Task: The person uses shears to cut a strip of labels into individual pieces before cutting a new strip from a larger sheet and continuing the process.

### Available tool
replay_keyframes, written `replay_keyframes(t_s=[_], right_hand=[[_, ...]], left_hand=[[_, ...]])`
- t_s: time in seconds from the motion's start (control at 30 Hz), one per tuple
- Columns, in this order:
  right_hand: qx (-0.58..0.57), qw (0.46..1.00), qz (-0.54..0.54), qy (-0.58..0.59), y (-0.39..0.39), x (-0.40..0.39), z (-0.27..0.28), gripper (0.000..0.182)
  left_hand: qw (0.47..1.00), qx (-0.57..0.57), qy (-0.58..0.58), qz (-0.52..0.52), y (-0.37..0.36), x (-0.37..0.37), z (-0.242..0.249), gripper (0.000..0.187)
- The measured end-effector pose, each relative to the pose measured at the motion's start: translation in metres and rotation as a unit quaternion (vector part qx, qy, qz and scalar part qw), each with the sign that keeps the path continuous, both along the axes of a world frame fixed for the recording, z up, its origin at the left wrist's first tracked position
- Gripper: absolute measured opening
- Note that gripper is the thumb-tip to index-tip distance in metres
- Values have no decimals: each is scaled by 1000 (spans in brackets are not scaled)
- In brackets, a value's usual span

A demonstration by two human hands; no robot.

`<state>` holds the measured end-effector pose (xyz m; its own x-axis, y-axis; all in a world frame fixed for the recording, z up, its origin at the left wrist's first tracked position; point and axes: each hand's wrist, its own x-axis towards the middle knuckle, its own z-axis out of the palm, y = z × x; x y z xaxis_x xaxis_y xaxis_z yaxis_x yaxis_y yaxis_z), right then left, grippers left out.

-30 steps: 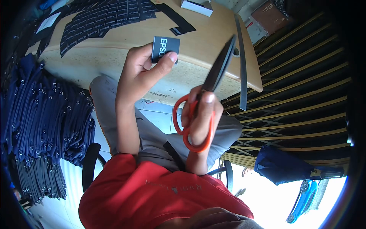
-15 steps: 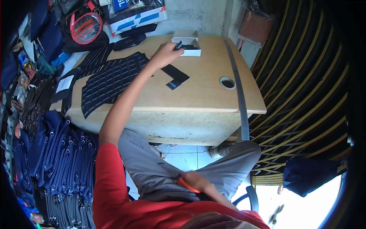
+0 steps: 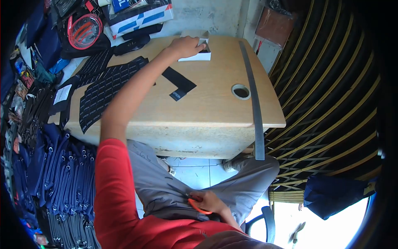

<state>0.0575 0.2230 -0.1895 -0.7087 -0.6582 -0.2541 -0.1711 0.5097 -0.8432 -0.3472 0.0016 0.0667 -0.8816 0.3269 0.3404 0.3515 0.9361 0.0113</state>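
My left hand (image 3: 186,45) reaches across the wooden table (image 3: 215,114) and lies on a small white box (image 3: 200,54) at its far edge, fingertips inside the box. Whether it holds a label there is hidden. My right hand (image 3: 210,201) rests on my lap, closed around the orange handles of the scissors (image 3: 195,206); their blades are out of sight. A black strip of labels (image 3: 179,82) lies on the table just below my left arm. A large sheet of black printed labels (image 3: 101,91) covers the table's left part.
A long grey ruler (image 3: 252,95) runs along the table's right side beside a round cable hole (image 3: 241,91). Stacks of dark blue garments (image 3: 54,170) sit at the left. Boxes and a red ring (image 3: 85,31) stand behind the table. A slatted yellow-black grille (image 3: 331,103) fills the right.
My left hand carried the cut label from in front of me out to the white box and now lies over it. My right hand dropped to my lap with the scissors.
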Motion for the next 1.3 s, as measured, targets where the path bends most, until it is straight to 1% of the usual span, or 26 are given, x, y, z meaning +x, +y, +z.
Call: replay_keyframes(t_s=[0.03,0.07,0.13,0.17,0.2,0.23,0.27,0.33,0.37,0.43,0.47,0.53,0.6,0.67,0.8,0.9,0.97,1.0,1.07,1.1,1.17,1.2,1.23,1.27,1.3], right_hand=[[-21,998,-24,-56,2,-2,8,41],[-115,984,-63,-121,4,2,-34,35],[-170,968,-90,-160,6,-8,-13,33],[-194,957,-119,-180,5,-10,-8,35],[-218,944,-148,-196,4,-13,-5,37],[-242,934,-146,-217,7,-16,-8,42],[-211,929,-159,-260,6,-20,-5,43],[-240,913,-193,-268,5,-19,-6,43],[-226,921,-191,-254,6,-19,-8,43],[-225,920,-196,-254,6,-17,-11,43],[-222,920,-199,-252,6,-16,-12,43],[-232,917,-201,-256,7,-15,-13,43],[-242,917,-204,-243,9,-15,-16,43],[-244,912,-218,-247,7,-14,-15,43],[-237,904,-244,-259,6,-15,-11,43],[-232,906,-244,-257,5,-15,-8,42],[-233,903,-251,-260,5,-14,-8,40],[-232,903,-251,-260,5,-15,-7,40],[-201,907,-249,-274,6,-14,-1,38],[-199,908,-246,-274,7,-13,5,38],[-162,927,-235,-241,8,-11,17,33],[-160,929,-233,-239,10,-9,15,33],[-278,911,-232,-197,14,-3,11,31],[-392,879,-226,-152,16,2,8,28],[-432,856,-236,-156,16,6,19,22]], left_hand=[[999,-11,20,-31,-5,19,1,39],[999,-11,13,-28,-13,33,1,39],[993,-42,27,-104,-30,61,0,30],[994,-42,19,-103,-37,76,-1,30],[994,-40,-46,-94,-42,93,2,31],[990,-38,-108,-83,-47,107,0,32],[989,-39,-111,-84,-51,120,-6,32],[979,-54,-116,-156,-58,145,-20,37],[979,-54,-118,-157,-60,159,-29,37],[987,-58,-8,-149,-60,184,-46,52],[987,-56,-10,-150,-58,195,-51,52],[994,-33,0,-107,-54,214,-58,61],[995,-17,-16,-92,-52,223,-61,62],[993,-43,4,-108,-56,226,-67,62],[992,-22,2,-126,-56,235,-69,63],[987,-26,35,-154,-54,244,-70,60],[982,-11,72,-174,-54,249,-72,49],[982,-10,72,-173,-54,251,-74,49],[976,20,88,-199,-55,255,-77,32],[976,22,89,-196,-56,256,-78,32],[967,49,103,-226,-59,256,-82,20],[968,50,106,-224,-60,256,-86,20],[963,90,110,-231,-61,255,-89,18],[956,130,114,-238,-61,254,-91,15],[956,130,120,-235,-57,257,-86,15]])
